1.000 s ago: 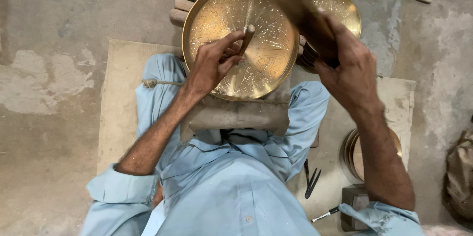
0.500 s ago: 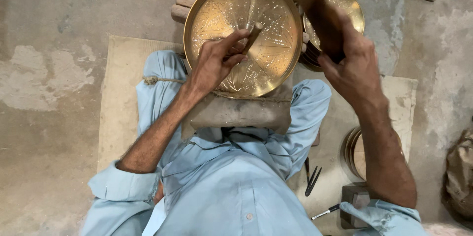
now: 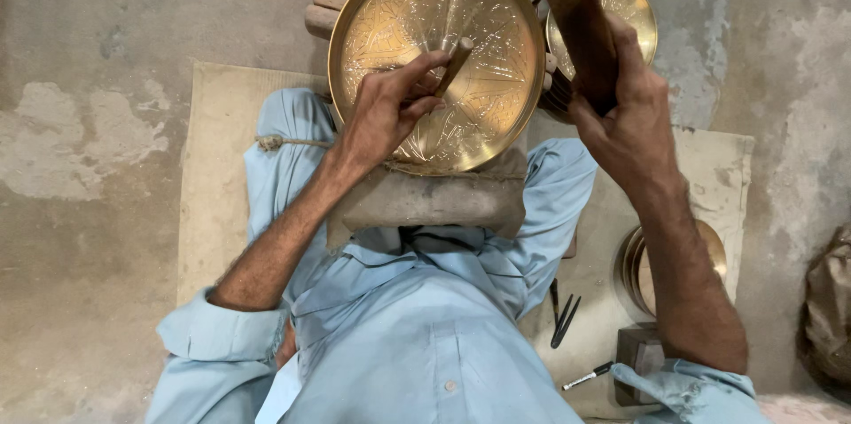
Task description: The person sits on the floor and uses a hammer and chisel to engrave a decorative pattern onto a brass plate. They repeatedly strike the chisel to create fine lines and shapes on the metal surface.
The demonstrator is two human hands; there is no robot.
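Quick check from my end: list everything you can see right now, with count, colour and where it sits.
Engraved round tray: one, brass-gold, propped on the lap pad.
Chisel: one, dark, tip on the tray face.
Mallet: one, brown, blurred, raised at upper right.
Lap pad: one, grey-brown, on the knees.
Second tray: one, brass, behind the mallet.
Stacked trays: several, brass, on the floor at right.
Mat: one, beige, under the person.
Small dark tools: a few, by the right knee.
Marker: one, black and white, lower right.
Left hand: holds the chisel.
Right hand: grips the mallet.
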